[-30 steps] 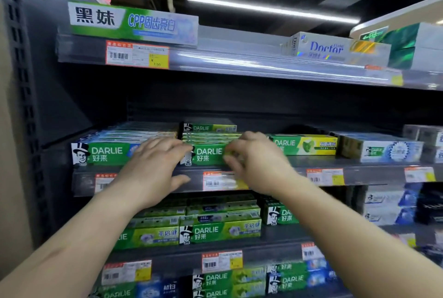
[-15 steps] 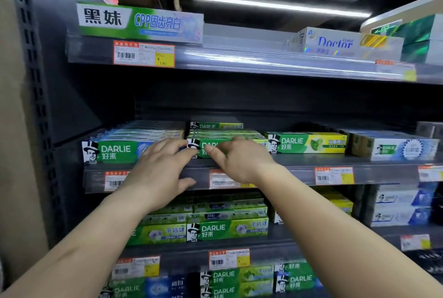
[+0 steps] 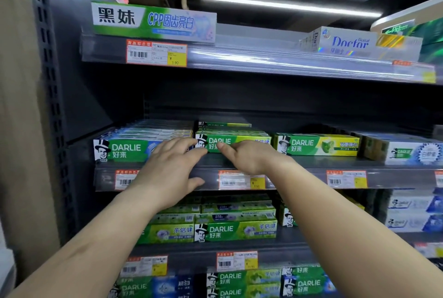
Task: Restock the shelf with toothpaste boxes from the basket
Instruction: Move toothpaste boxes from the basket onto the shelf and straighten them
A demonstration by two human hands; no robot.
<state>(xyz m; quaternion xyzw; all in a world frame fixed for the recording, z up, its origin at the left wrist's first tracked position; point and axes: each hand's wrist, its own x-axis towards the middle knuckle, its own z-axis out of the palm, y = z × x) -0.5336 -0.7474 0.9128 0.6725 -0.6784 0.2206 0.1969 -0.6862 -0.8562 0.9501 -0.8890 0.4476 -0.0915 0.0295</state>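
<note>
Both of my hands are at the middle shelf (image 3: pixel 299 178). My left hand (image 3: pixel 172 170) lies flat with fingers spread, over the shelf's front rim and the right end of a blue-green Darlie toothpaste box (image 3: pixel 127 150). My right hand (image 3: pixel 249 156) has its fingers stretched left, with the fingertips against the front face of the green Darlie toothpaste box (image 3: pixel 249 140), which tops a stack in the middle. Neither hand is closed around a box. The basket is out of view.
A yellow-green Darlie box (image 3: pixel 316 145) and white-blue boxes (image 3: pixel 407 151) sit to the right on the same shelf. The top shelf holds a green-and-white box (image 3: pixel 153 22) and a Doctor box (image 3: pixel 354 42). Lower shelves are packed with Darlie boxes (image 3: pixel 235 230). A dark upright (image 3: pixel 48 82) bounds the left.
My right hand slid left along the green box's front, uncovering its right end. Both hands are now closer together, fingertips almost meeting. The left hand barely moved.
</note>
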